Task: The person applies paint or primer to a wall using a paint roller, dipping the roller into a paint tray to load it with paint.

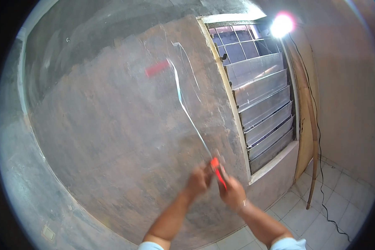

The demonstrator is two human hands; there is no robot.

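Observation:
A paint roller [157, 68] with a pinkish-red sleeve, smeared by motion, is up against the grey-brown wall. Its long, thin metal rod [191, 121] bends down to a red handle [215, 163]. My right hand [232, 192] is wrapped round the lower part of that handle. Close beside it, my left hand [199, 180] has its fingers curled at the upper part of the handle, a little blurred. Behind the rod, the wall [112, 125] looks patchy, with scratches and pale cracks near the roller.
Right of the roller is a louvered window [264, 96] with a light frame and a bright lamp [282, 25] at its top corner. A wooden pole [312, 137] leans beside it. A black cable [319, 146] runs down to the tiled floor [329, 200].

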